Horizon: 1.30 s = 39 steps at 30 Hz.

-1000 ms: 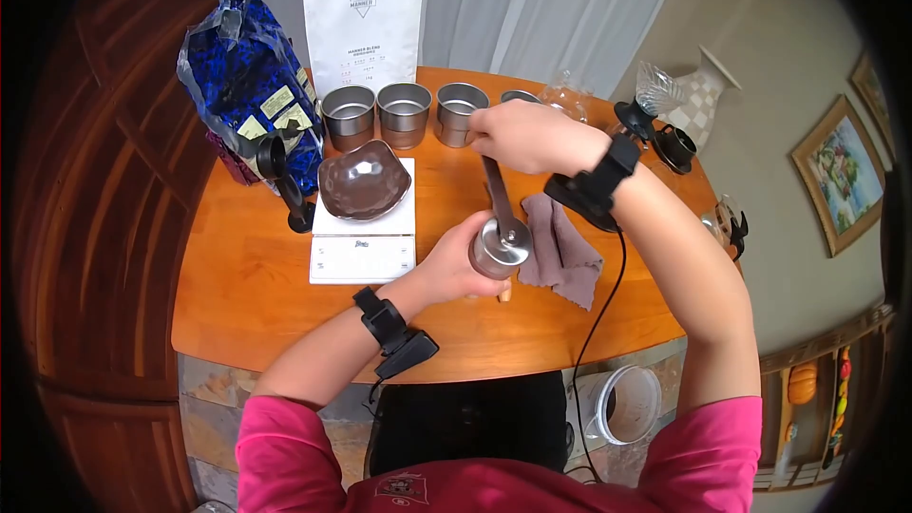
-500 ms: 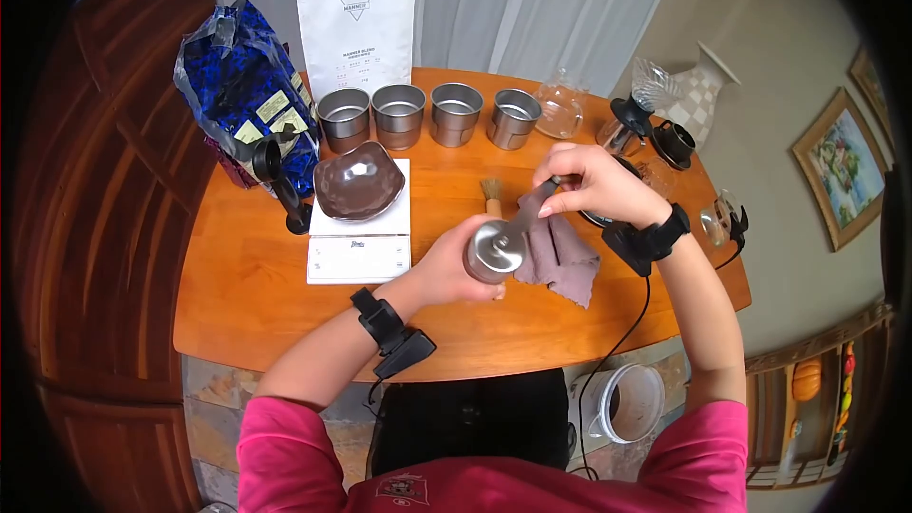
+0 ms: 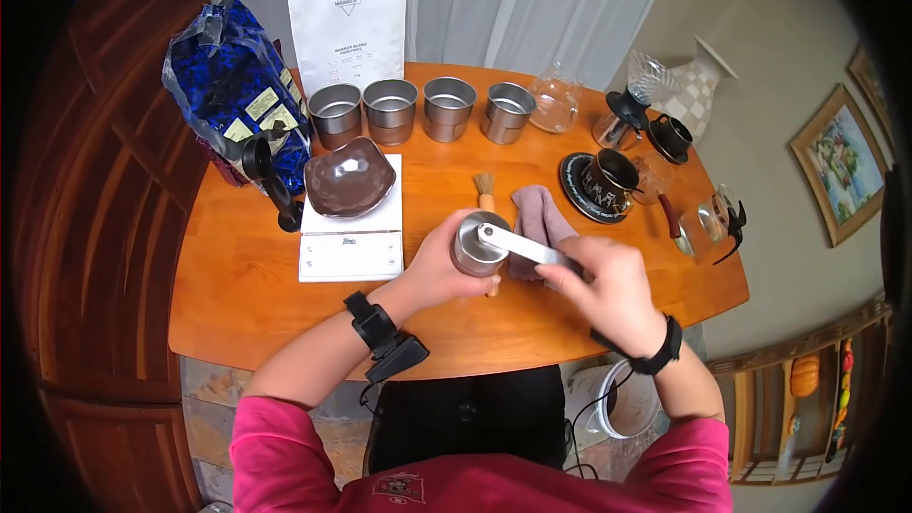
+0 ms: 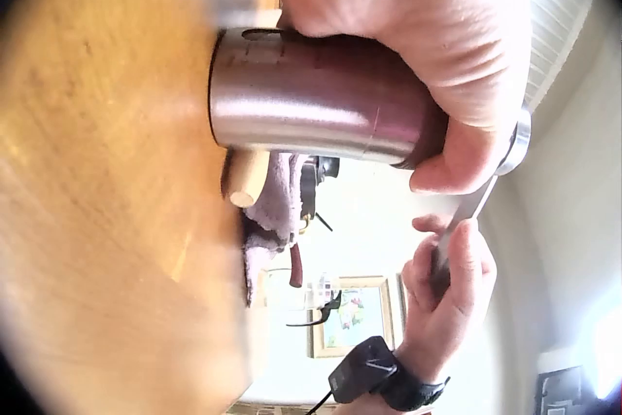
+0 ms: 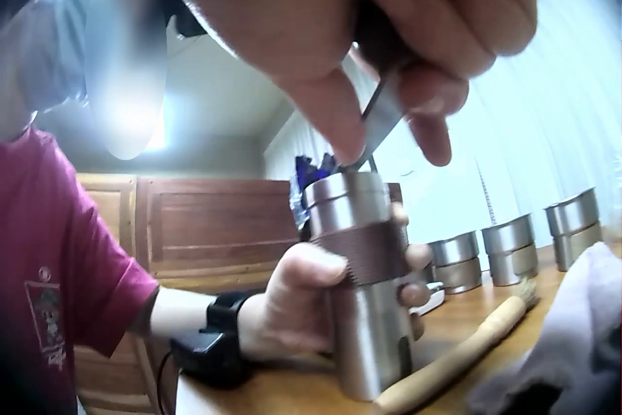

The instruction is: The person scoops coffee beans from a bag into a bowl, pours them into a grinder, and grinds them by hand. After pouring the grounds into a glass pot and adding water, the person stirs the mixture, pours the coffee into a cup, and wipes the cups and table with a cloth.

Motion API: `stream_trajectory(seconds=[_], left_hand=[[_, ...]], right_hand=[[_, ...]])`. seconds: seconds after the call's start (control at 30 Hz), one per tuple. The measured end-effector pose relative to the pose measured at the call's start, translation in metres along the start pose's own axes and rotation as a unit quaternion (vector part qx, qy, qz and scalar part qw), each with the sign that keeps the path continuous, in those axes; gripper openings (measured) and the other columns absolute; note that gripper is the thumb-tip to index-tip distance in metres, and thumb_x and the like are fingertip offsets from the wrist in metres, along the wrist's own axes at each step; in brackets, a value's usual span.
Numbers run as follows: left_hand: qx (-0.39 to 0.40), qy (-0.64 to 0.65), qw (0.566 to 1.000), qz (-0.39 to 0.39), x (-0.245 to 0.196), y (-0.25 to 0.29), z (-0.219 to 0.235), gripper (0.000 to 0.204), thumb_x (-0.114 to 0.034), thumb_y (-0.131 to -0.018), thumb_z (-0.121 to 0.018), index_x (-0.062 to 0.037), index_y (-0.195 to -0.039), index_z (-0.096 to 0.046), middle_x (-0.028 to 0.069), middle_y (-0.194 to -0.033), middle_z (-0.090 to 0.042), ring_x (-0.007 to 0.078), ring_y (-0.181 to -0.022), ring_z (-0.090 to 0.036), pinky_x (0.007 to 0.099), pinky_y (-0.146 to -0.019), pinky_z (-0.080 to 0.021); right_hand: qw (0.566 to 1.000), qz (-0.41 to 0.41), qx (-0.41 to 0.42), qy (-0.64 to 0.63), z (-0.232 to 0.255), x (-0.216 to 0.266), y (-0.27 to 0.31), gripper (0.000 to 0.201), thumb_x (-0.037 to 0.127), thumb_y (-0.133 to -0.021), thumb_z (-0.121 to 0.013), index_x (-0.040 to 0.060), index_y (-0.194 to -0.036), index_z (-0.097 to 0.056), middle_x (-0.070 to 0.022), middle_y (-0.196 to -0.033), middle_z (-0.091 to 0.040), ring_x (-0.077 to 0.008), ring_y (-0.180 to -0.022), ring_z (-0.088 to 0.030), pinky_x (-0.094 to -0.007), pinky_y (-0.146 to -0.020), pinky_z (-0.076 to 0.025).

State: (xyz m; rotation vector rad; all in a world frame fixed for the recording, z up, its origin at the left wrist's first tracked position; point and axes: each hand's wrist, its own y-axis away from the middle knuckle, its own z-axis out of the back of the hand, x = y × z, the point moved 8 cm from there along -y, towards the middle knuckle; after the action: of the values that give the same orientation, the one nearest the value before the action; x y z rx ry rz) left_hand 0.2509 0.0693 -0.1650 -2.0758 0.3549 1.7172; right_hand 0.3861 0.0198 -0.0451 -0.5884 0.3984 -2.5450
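A steel hand coffee grinder (image 3: 472,255) with a brown band stands upright, its base at the tabletop in the left wrist view. Wrapped around its body is my left hand (image 3: 439,264), thumb and fingers on opposite sides. My right hand (image 3: 616,296) grips the outer end of the crank handle (image 3: 521,243), which points right from the grinder's lid; the knob is mostly hidden by the fingers. Just behind the grinder lie a wooden-handled brush (image 5: 471,349) and a folded mauve cloth (image 3: 535,211).
Left of the grinder, a brown dish (image 3: 350,179) sits on a white scale (image 3: 351,256). Several steel cups (image 3: 449,112) line the back, before a white bag (image 3: 350,24) and blue bag (image 3: 233,85). A black cup (image 3: 608,180) on a saucer and glassware stand right.
My right hand has swung the crank clockwise from the far side of the grinder round to the right and nearer my body. The left hand keeps holding the grinder.
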Motion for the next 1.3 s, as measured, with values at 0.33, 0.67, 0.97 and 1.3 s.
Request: stream_trajectory(seconds=[0.33, 0.67, 0.97, 1.3], left_hand=[[-0.005, -0.041, 0.998, -0.053, 0.0, 0.0, 0.0, 0.07, -0.005, -0.06, -0.077, -0.0049, -0.119, -0.04, 0.0045, -0.105, -0.053, 0.0131, -0.098, -0.052, 0.0301, -0.086, -0.043], [0.011, -0.049, 0.998, -0.037, -0.009, 0.001, -0.002, 0.065, 0.0, -0.065, -0.072, -0.0043, -0.12, -0.039, 0.0066, -0.096, -0.056, 0.0138, -0.09, -0.056, 0.0267, -0.078, -0.048], [0.046, -0.04, 0.998, -0.031, 0.007, -0.003, -0.002, 0.066, -0.005, -0.062, -0.073, -0.0031, -0.119, -0.04, 0.0074, -0.099, -0.057, 0.014, -0.092, -0.055, 0.0292, -0.081, -0.046], [0.031, -0.023, 0.999, 0.018, 0.001, -0.001, 0.002, 0.071, -0.006, -0.059, -0.077, -0.0043, -0.119, -0.04, 0.0048, -0.102, -0.055, 0.0123, -0.097, -0.053, 0.0295, -0.086, -0.043]], right_hand=[[0.981, 0.088, -0.002, 0.175, -0.038, 0.104, 0.041, 0.031, 0.019, -0.067, -0.067, 0.0096, -0.095, -0.055, -0.0037, -0.061, -0.044, -0.0184, -0.046, -0.049, -0.0302, -0.042, -0.041], [0.981, 0.176, 0.069, 0.046, -0.072, 0.152, -0.013, 0.016, 0.012, -0.071, -0.059, 0.0049, -0.084, -0.05, -0.0093, -0.058, -0.052, -0.0218, -0.051, -0.058, -0.0325, -0.042, -0.043], [0.945, 0.23, 0.22, 0.079, -0.101, 0.13, -0.11, 0.013, 0.008, -0.076, -0.053, -0.0016, -0.085, -0.054, -0.0189, -0.073, -0.061, -0.0334, -0.071, -0.063, -0.0406, -0.058, -0.05], [0.934, -0.085, 0.345, 0.045, -0.06, -0.009, -0.149, 0.023, 0.021, -0.084, -0.052, -0.0012, -0.086, -0.055, -0.0091, -0.072, -0.057, -0.0158, -0.055, -0.055, -0.0303, -0.049, -0.044]])
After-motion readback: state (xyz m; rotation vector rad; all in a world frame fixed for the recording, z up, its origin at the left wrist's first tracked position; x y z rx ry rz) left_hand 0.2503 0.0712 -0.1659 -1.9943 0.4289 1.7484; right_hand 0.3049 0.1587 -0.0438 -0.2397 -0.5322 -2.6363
